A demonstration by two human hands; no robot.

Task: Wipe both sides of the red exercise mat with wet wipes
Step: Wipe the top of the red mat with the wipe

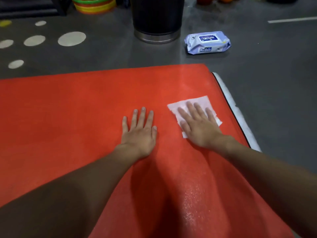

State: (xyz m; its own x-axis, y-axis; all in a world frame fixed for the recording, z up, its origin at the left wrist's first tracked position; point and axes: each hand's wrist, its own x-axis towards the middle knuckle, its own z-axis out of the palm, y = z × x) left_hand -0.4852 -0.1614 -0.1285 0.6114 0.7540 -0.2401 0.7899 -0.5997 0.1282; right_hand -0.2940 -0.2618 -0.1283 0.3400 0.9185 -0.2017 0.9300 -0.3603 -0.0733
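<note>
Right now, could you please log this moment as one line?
right hand: presses wipe on red mat | left hand: flat on mat

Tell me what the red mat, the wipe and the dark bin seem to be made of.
The mat looks like matte, fine-grained foam or rubber; it ripples softly and glistens where wet. The wipe seems thin nonwoven cloth: red shows through it. The bin has a dark body, material unclear, on a shiny metal-looking ring.
</note>
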